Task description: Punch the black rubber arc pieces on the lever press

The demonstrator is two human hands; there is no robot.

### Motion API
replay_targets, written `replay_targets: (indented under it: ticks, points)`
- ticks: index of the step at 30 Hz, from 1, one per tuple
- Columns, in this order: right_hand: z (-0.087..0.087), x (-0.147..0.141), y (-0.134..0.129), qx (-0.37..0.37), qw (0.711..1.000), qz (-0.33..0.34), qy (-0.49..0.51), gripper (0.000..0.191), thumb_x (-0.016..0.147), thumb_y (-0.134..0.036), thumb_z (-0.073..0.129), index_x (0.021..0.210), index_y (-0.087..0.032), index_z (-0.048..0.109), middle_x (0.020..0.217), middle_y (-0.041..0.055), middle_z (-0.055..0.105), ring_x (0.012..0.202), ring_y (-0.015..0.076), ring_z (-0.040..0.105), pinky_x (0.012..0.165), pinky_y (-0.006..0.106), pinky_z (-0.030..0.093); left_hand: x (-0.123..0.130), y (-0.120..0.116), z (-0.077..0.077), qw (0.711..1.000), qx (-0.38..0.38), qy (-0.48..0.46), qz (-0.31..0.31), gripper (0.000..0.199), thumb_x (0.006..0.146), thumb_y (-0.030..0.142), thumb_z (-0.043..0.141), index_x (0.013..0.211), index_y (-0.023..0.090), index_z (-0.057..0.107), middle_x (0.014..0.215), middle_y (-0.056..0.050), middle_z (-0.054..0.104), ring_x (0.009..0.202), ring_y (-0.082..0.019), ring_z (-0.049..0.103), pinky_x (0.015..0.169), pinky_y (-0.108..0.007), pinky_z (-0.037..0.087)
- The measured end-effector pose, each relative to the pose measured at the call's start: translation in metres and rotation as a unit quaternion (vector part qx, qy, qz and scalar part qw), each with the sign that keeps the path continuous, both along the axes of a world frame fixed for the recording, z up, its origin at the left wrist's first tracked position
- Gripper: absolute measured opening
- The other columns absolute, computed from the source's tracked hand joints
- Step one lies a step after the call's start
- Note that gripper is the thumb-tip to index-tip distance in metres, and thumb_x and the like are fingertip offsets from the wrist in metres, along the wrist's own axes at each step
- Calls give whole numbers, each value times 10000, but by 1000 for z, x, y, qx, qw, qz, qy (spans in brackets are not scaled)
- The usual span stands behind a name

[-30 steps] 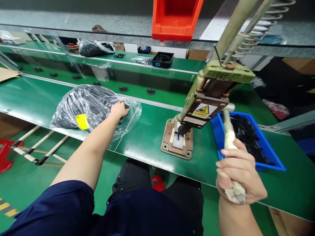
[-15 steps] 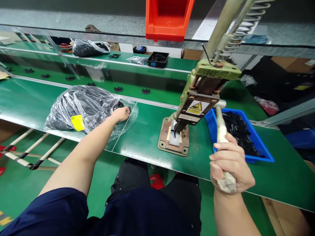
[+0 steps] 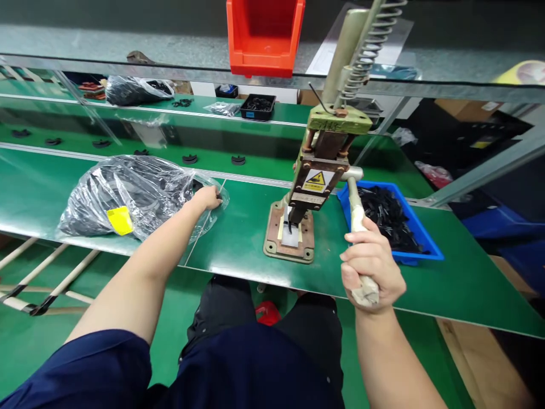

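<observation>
My right hand [image 3: 373, 262] is wrapped round the tape-covered lever [image 3: 356, 207] of a green hand press [image 3: 321, 165]. Under the ram, a small black part [image 3: 290, 223] shows on the pale plate of the press base [image 3: 272, 245]. On the left, my left hand [image 3: 207, 197] lies at the mouth of a clear plastic bag [image 3: 114, 196] full of black parts. Its fingers are curled in, and whatever is between them is hidden. A yellow label [image 3: 120, 220] is on the bag.
Right of the press, a blue bin [image 3: 426, 241] holds many black pieces. Behind the bag, several black curved parts [image 3: 189, 159] lie in a row on a green surface. A red bin [image 3: 261, 62] sits on the shelf overhead, and a black tray [image 3: 258, 115] stands farther back.
The whole view has shifted, so the press and blue bin appear farther left. My right hand keeps hold of the lever, and my left hand stays at the bag's mouth.
</observation>
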State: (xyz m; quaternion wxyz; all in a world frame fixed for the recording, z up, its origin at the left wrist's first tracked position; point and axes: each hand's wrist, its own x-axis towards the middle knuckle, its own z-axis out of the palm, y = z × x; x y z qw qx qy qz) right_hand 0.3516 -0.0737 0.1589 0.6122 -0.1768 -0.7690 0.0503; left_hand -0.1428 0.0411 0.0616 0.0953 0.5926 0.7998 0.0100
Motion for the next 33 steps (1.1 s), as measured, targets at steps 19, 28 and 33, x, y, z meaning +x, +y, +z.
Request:
replay_targets:
  ticks: [19,28,33]
  points:
    - [0,-1,-2,-10,1000,0,-3,133,833,-217,713,733,-252,631,748,-43,691,997,220,734,1199,661,513,61,-36,-10,981,91,-164,42,282,876,365,761,974,247,523,947,-70,758,992,-284,755,867,-369,549]
    - [0,-2,-2,-11,1000,-16,-1,155,841,-243,703,712,-257,618,734,-51,686,965,212,730,1184,675,534,144,-72,-7,855,110,-507,-1,482,794,484,820,775,249,400,623,51,567,609,-152,608,556,-250,390]
    - [2,-2,-3,-10,1000,-16,-5,147,833,-232,706,716,-255,620,730,-49,689,965,217,728,1171,679,537,165,-70,-1,813,109,-572,8,506,730,552,894,763,223,512,611,71,517,560,-103,494,556,-243,356]
